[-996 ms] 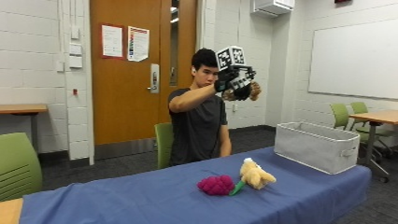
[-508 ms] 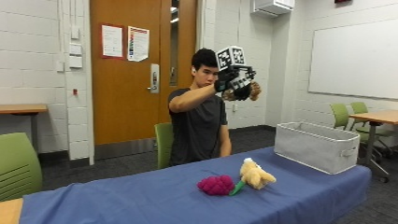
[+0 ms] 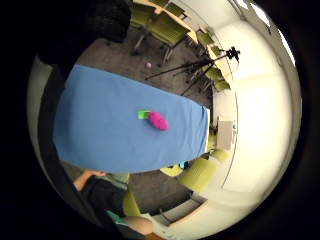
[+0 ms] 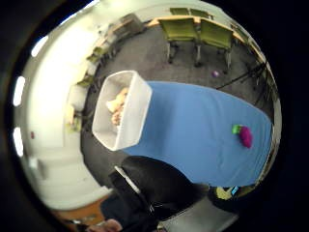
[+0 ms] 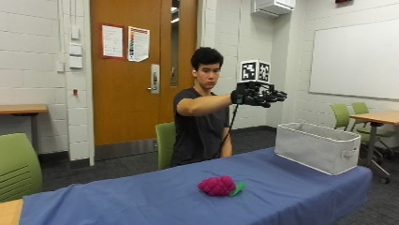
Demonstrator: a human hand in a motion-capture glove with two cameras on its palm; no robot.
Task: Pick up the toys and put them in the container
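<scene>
Gloved right hand [image 5: 259, 95] hung open and empty above the container [image 5: 318, 146], raspberry toy [image 5: 219, 185] well off toward the elbow side on the tabletop [image 5: 124, 206], so reaching back could easily overshoot.

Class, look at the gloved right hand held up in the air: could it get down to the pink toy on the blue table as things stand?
Probably yes. The gloved right hand hangs open and holds nothing, and the pink toy lies alone on the blue table, apart from the container, with nothing over it.
</scene>
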